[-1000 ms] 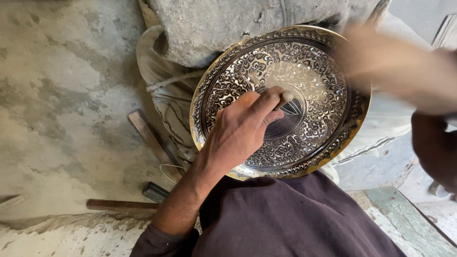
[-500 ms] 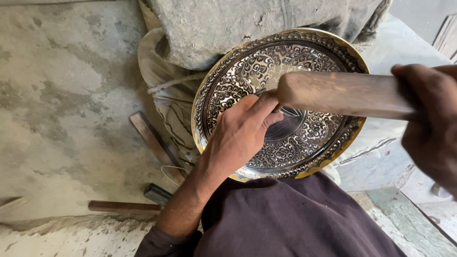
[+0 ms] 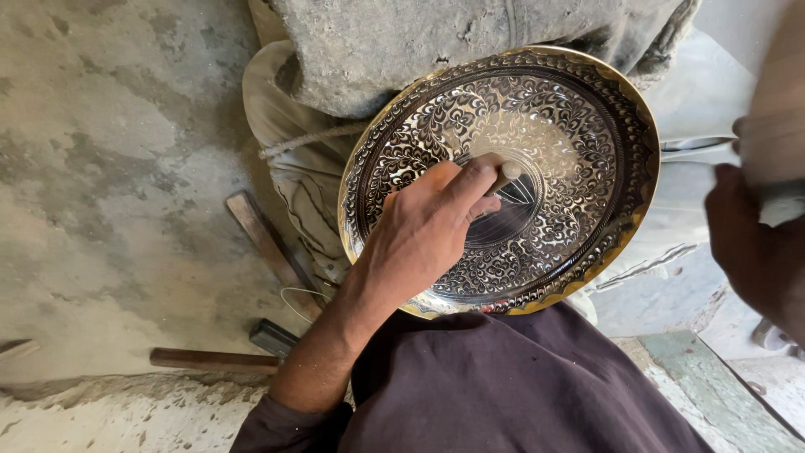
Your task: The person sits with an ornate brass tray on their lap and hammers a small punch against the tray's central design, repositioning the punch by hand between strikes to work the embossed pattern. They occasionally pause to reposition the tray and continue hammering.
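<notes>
I see left hand [image 3: 423, 231] grip pinched on small punch [image 3: 506, 174], tip at centre of engraved brass plate [image 3: 579, 126], mid-frame. Right hand [image 3: 755, 243] blurred at right edge, grip unclear. Rim pattern looks done, centre medallion left. Hammer [image 3: 226, 356] on floor [image 3: 101, 168], lower left.

The plate [image 3: 579, 168] lies under the left hand [image 3: 423, 235], whose fingers [image 3: 470, 180] pinch a punch [image 3: 507, 174] near its centre. A hammer [image 3: 222, 356] lies on the floor [image 3: 109, 168] left of the fingers; the right hand [image 3: 759, 252] is far right.
</notes>
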